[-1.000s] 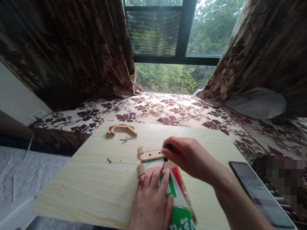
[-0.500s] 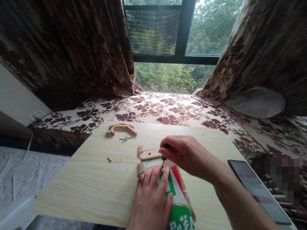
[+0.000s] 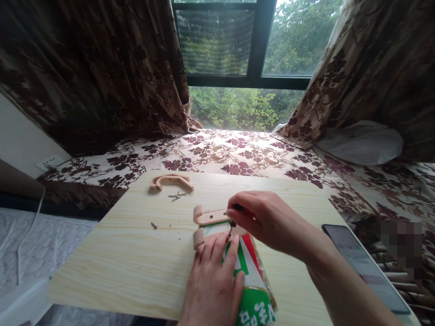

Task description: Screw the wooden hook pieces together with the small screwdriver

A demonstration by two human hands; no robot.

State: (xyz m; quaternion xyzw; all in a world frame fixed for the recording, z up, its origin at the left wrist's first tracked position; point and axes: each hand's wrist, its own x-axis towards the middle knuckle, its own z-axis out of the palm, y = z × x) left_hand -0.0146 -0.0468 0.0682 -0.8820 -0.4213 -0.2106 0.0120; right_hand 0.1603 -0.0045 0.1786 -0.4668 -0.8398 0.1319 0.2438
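Observation:
Curled in a grip, my right hand [image 3: 261, 213] holds a small screwdriver [image 3: 232, 223]; its dark handle is mostly hidden by the fingers. The shaft points down at the near wooden hook piece [image 3: 199, 239], beside the fingertips of my left hand [image 3: 212, 278]. That left hand lies flat with fingers stretched out, pressing on this piece and on a green, white and red printed packet [image 3: 255, 303] beneath. A second wooden hook piece [image 3: 214, 217] lies parallel just beyond, with a dark hole or screw head near its middle. Whether the tip sits in a screw is hard to see.
Two curved wooden pieces [image 3: 172, 180] lie at the table's far left, with several screws [image 3: 176, 196] in front. A lone screw [image 3: 154, 225] and tiny scraps are nearer. A phone [image 3: 362, 265] rests along the right edge of the pale wooden table [image 3: 125, 267].
Both hands, the screwdriver and the wooden pieces keep nearly the same places. The whole view has shifted very slightly.

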